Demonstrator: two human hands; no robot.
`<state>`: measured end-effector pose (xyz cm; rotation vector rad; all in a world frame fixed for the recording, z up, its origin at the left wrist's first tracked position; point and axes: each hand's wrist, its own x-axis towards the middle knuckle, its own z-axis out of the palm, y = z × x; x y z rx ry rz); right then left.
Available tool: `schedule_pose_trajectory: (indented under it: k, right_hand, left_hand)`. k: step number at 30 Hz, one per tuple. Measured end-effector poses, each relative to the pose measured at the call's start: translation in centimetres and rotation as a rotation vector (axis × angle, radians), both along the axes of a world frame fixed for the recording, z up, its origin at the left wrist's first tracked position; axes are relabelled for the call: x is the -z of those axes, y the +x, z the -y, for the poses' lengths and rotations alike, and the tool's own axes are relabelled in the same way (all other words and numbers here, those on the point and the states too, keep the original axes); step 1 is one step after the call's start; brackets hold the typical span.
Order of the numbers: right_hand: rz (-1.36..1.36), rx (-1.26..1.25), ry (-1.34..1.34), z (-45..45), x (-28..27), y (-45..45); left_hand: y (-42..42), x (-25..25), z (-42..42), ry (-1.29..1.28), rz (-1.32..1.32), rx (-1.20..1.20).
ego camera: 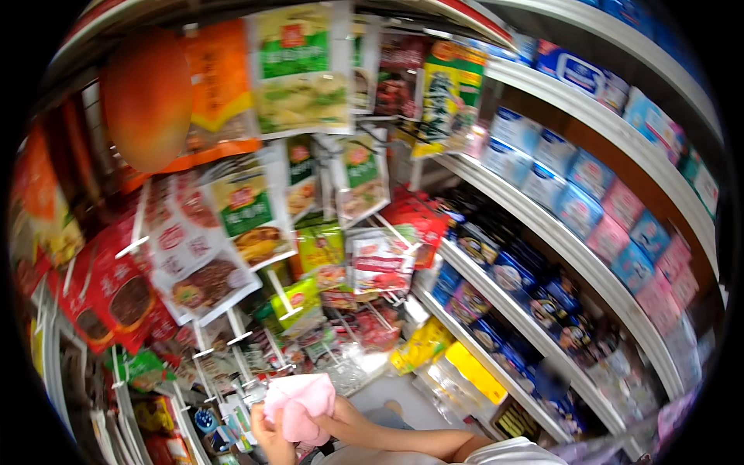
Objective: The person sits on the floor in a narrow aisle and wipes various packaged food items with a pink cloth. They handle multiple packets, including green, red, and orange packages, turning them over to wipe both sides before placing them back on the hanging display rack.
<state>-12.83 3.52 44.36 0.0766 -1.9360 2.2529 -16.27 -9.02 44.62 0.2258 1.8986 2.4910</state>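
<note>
A folded pink cloth [299, 401] is held between my two hands, low in the middle of the view. My left hand [271, 433] grips its left side, with the fingers partly behind it. On the right side, my right hand [340, 415] pinches the cloth. Its forearm reaches in from the lower right, out of a white sleeve [514, 453]. Behind the cloth, white display hooks [238, 334] carry packaged goods.
Printed food pouches [302, 70] hang in rows at upper left and centre. Shelves [587, 104] on the right hold packs of tissues [581, 180] and dark blue packages [511, 270]. A clear-sided container with a yellow top [476, 372] stands low, beside the pale floor [378, 395].
</note>
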Motion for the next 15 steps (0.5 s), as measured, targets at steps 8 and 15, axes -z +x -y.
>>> schedule_pose_trajectory:
  k: [8, 15]
  right_hand:
    - [0.141, 0.388, -0.367, -5.4, 0.9, 1.1]
    - [0.244, 0.265, -0.718, -9.4, -1.7, 3.1]
  left_hand:
    - [-1.0, -3.0, -2.2, -0.302, 0.110, 0.010]
    - [-1.3, -5.8, -7.9, 0.110, 0.237, 0.090]
